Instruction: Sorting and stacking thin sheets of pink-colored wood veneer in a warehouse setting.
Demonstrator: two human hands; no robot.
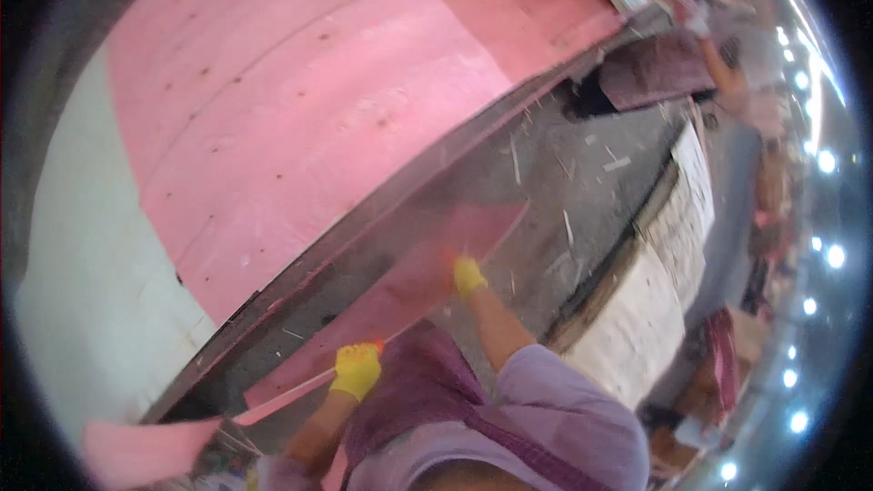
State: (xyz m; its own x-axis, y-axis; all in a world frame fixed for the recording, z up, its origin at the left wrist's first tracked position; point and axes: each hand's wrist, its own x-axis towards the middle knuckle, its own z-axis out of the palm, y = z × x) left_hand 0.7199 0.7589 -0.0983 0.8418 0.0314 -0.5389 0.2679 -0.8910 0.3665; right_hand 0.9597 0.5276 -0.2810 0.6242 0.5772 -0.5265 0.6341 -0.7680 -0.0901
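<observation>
A long pink veneer sheet (391, 286) hangs tilted in front of my body, beside the long edge of a big pink sheet stack. My left hand (357, 369), in a yellow glove with orange fingertips, is closed on the sheet's near edge. Further right, my right hand (468, 277), gloved the same way, grips that sheet nearer its far right end. Its fingertips are blurred. A pale narrow edge (291, 395) runs along the sheet to the left of my left hand.
The broad pink veneer stack (309, 100) fills the upper left, with a pale sheet (82, 245) at its left. Wood scraps (568, 229) litter the grey floor. Cream veneer piles (627, 318) lie to the right. A co-worker's gloved hand (696, 18) holds a strip at upper right.
</observation>
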